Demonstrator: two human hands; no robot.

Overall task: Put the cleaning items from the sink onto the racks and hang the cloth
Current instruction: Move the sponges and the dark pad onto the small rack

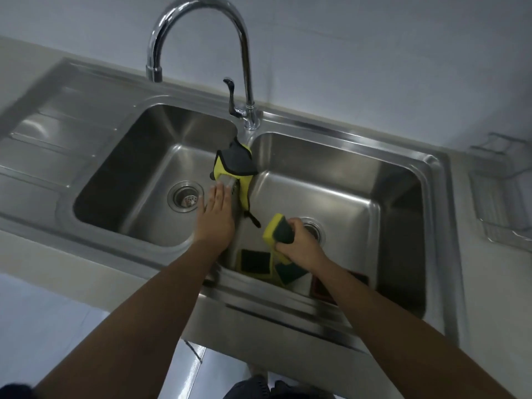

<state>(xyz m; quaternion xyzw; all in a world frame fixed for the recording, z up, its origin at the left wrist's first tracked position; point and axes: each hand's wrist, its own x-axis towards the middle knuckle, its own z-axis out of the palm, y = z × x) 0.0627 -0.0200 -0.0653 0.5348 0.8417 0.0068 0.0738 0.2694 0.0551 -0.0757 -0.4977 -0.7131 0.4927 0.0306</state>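
A steel double sink [431, 180] fills the view. A yellow and dark grey cloth [237, 164] hangs over the divider between the two basins. My left hand [216, 214] lies flat on that divider just below the cloth, fingers apart, holding nothing. My right hand [298, 243] is in the right basin, shut on a yellow and green sponge [277, 230] lifted off the bottom. More sponges lie at the basin's near wall: a yellow one with a dark pad [254, 262], a green and yellow one [289, 275], and a dark red pad [324, 287] partly hidden by my right forearm.
A chrome gooseneck tap [201, 12] with a lever handle [231, 96] rises behind the divider. A wire rack [502, 197] stands on the counter at the right edge. The ribbed draining board [49, 133] lies left of the left basin. Each basin has a drain strainer [185, 200].
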